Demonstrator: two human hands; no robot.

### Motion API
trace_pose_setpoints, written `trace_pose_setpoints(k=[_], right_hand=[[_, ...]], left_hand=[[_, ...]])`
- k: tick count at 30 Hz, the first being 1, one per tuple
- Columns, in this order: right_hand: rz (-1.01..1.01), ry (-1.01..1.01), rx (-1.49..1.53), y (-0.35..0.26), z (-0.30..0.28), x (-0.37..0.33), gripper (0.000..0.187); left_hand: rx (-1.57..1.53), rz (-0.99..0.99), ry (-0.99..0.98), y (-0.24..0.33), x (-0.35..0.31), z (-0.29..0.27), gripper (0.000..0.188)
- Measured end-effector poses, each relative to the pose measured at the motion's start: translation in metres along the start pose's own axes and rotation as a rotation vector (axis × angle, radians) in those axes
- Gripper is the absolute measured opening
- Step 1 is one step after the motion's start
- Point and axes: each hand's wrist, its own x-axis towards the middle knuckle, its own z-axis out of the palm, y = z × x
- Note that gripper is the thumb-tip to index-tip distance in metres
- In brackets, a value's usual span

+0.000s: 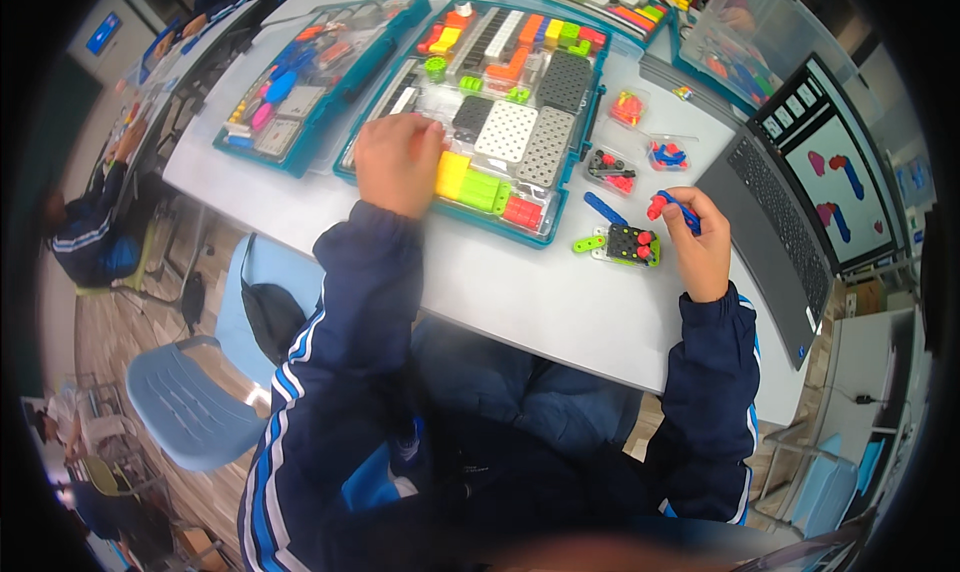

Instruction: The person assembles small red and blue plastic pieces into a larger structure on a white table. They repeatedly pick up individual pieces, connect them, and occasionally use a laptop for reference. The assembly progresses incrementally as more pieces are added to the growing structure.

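My left hand (398,162) reaches over the left side of a teal parts case (548,234), fingers curled down and their tips hidden, so what it touches does not show. Beside it in the case lie yellow blocks (453,174) and green blocks (485,191). My right hand (705,244) pinches a blue beam (680,210) with a red connector (656,206) at its end, raised over the table. Just left of that hand lies a small black and green assembly (630,244) with red pieces on it. A loose blue beam (604,209) rests next to the assembly.
Small clear boxes of connectors (612,170) stand right of the case. An open laptop (775,207) at the right shows a picture of blue and red parts. Another teal case (290,157) lies to the left. A blue chair (195,402) stands left below the table.
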Motion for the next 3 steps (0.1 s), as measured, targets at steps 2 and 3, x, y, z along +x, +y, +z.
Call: trace_pose_setpoints(k=[2, 3], right_hand=[[0.029, -0.029, 0.023, 0.0042, -0.0005, 0.0009, 0.021], [0.061, -0.037, 0.028, 0.0064, -0.001, 0.0019, 0.021]], left_hand=[[0.03, -0.01, -0.01, -0.0026, -0.0005, 0.0005, 0.013], [0.009, -0.001, -0.009, -0.0038, -0.0014, 0.0001, 0.014]])
